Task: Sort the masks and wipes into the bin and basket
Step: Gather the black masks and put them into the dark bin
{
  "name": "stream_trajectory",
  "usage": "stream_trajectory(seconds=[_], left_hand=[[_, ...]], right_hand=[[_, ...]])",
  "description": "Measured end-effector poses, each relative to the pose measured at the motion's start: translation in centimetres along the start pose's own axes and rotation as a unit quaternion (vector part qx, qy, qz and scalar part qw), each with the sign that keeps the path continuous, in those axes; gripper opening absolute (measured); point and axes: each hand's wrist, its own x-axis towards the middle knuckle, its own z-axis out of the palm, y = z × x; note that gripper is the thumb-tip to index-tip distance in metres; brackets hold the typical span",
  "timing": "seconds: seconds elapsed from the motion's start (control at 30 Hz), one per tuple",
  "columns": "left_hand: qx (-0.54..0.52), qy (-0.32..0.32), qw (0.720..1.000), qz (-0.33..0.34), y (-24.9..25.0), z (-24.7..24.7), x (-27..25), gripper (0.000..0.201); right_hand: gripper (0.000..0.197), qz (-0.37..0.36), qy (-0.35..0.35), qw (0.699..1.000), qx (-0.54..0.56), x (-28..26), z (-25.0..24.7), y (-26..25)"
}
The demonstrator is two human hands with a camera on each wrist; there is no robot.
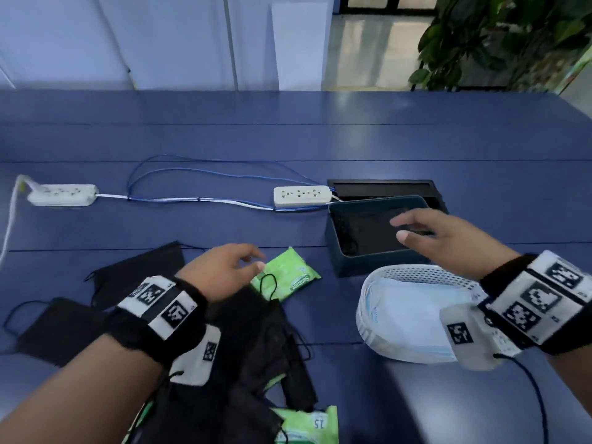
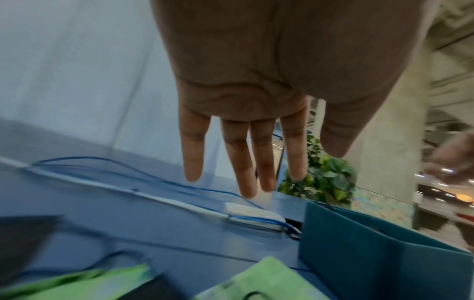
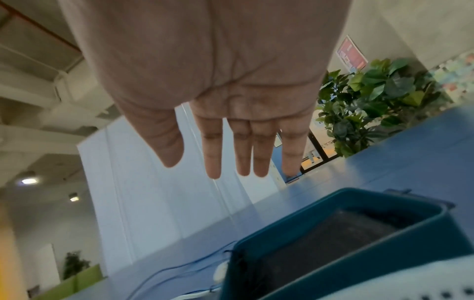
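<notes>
My right hand [image 1: 413, 227] hovers open, fingers straight, over the dark teal bin [image 1: 336, 251], which holds a black mask [image 3: 333, 235]. The bin [image 3: 359, 253] fills the lower right of the right wrist view. In front of it a white perforated basket [image 1: 416, 274] holds a light blue mask [image 1: 407, 318]. My left hand [image 1: 230, 267] is open and empty just above a green wipes pack [image 1: 288, 274]. Black masks [image 1: 137, 270] lie in a pile on the left and under my left arm. Another green wipes pack [image 1: 307, 424] shows at the bottom edge.
Two white power strips [image 1: 301, 195] [image 1: 61, 194] with blue and white cables [image 1: 198, 174] lie across the blue table [image 1: 288, 136]. A black cable hatch [image 1: 384, 187] sits behind the bin. A leafy plant [image 1: 499, 36] stands beyond the far right corner.
</notes>
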Motion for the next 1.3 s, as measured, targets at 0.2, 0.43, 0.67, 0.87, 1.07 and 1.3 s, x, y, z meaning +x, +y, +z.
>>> stream_trajectory(seconds=[0.2,0.43,0.67,0.87,1.07,1.3], left_hand=[[-0.077,-0.043,0.985,-0.150,-8.6,0.0,-8.2,0.005],[0.040,-0.094,0.965,-0.243,-14.4,1.5,-14.4,0.029],[0.139,-0.124,0.977,-0.107,-14.1,4.4,-17.4,0.056],[0.274,-0.149,0.946,0.084,-10.9,6.7,-15.1,0.064],[0.297,-0.182,0.934,0.082,-10.4,7.6,-13.0,0.033],[0.104,-0.104,0.987,0.061,-10.4,5.1,-12.9,0.024]], right_hand=[[0.017,-0.012,-0.062,0.993,0.104,-3.0,6.9,-2.7],[0.011,0.041,-0.164,0.985,0.044,-3.4,16.0,-2.4],[0.033,0.145,-0.248,0.958,0.018,-3.2,21.0,-1.7],[0.035,0.179,-0.256,0.950,0.016,-3.1,22.6,-2.3],[0.035,0.178,-0.236,0.954,-0.047,-3.0,23.4,-1.7],[0.021,0.297,-0.192,0.917,0.181,-3.2,22.4,-0.7]])
